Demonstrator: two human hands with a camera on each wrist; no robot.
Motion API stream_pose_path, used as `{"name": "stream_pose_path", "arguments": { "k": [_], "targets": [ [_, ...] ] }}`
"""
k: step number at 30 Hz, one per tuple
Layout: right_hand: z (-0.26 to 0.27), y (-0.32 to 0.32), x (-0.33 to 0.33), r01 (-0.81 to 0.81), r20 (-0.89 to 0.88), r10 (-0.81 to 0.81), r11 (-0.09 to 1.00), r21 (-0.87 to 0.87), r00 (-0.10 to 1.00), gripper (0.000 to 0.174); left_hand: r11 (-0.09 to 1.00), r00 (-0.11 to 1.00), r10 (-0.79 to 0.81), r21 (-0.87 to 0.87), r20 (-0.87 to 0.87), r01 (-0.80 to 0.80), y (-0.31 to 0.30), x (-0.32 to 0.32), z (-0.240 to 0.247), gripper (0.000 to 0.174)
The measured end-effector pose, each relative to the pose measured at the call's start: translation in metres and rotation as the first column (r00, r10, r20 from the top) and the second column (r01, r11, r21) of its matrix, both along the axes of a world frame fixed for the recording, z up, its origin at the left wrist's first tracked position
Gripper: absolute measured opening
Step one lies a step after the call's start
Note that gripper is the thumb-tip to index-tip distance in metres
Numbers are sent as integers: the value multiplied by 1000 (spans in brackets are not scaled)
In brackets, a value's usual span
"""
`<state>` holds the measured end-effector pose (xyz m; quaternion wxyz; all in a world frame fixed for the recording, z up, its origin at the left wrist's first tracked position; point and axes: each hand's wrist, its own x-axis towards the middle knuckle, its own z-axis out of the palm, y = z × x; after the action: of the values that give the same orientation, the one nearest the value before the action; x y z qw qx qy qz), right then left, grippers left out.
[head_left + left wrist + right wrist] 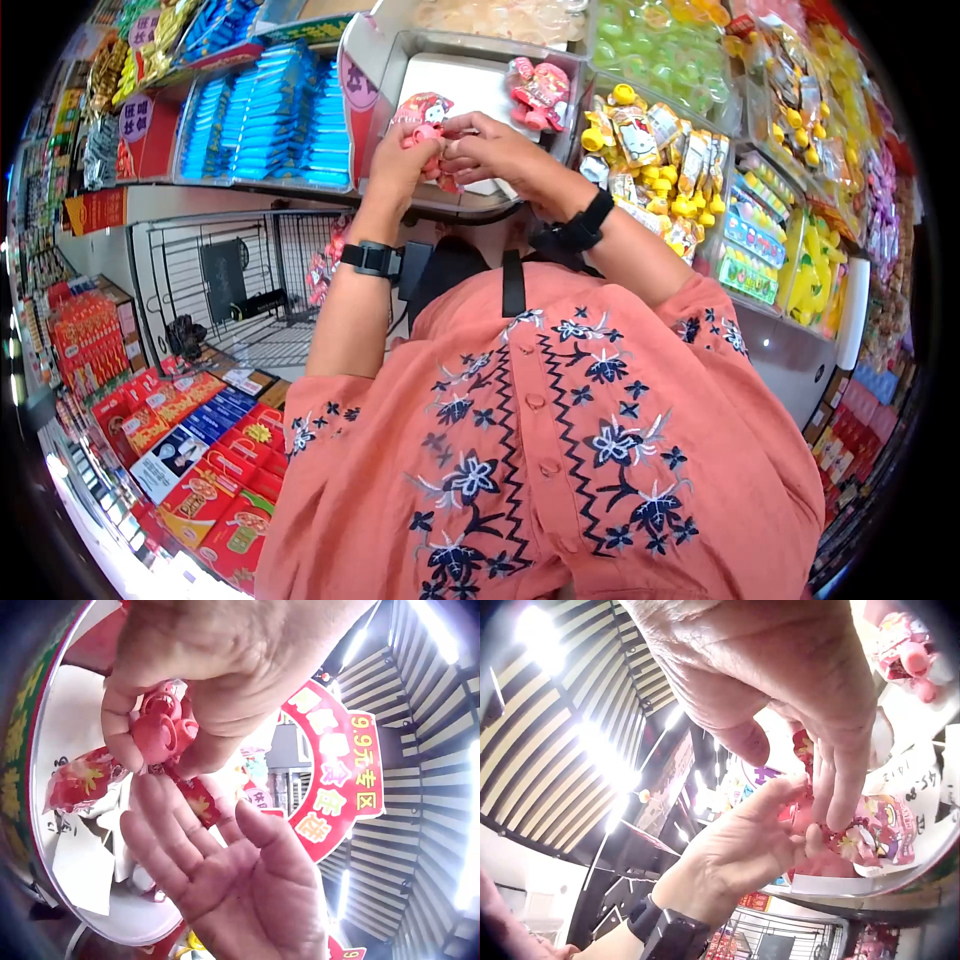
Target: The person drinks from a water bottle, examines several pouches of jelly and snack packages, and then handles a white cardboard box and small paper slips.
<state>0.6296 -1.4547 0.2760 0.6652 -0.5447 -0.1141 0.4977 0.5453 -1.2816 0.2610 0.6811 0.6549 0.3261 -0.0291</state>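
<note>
Over a white-bottomed bin [480,75], the left hand [403,155] pinches a pink-capped red packet [427,133]. In the left wrist view, the left hand [202,682] has thumb and fingers curled round round pink plastic parts [156,736], with red printed wrapping below. The right hand [487,152] is beside it; in the left wrist view its palm [232,889] shows, fingers extended and fingertips near the wrapping. In the right wrist view the right hand [780,682] has its fingers extended over the packet. Another pink packet [540,92] lies in the bin.
Blue packets [270,115] fill a bin on the left. Yellow-capped packets [650,150] fill one on the right, with green sweets [660,60] behind. A wire shopping cart [240,270] stands below the shelf edge. Red boxes [215,480] are stacked at lower left.
</note>
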Motion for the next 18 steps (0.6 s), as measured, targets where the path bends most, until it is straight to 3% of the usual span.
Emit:
{"name": "stream_pose_path", "arguments": {
  "k": [7,10,14,18],
  "targets": [
    [63,1,-20,-234,172,229,972,15,958,52,1000,996,1,-27,92,1,16,-47,66,39],
    [85,7,-26,-446,206,410,877,180,889,52,999,991,34,-24,126,-31,34,-88,98,40],
    [108,17,-27,-512,140,492,825,239,859,48,981,975,188,20,115,-191,54,-150,134,37],
    [82,22,-7,-403,253,362,906,133,897,46,928,937,348,130,29,-349,91,-205,104,37]
  ]
}}
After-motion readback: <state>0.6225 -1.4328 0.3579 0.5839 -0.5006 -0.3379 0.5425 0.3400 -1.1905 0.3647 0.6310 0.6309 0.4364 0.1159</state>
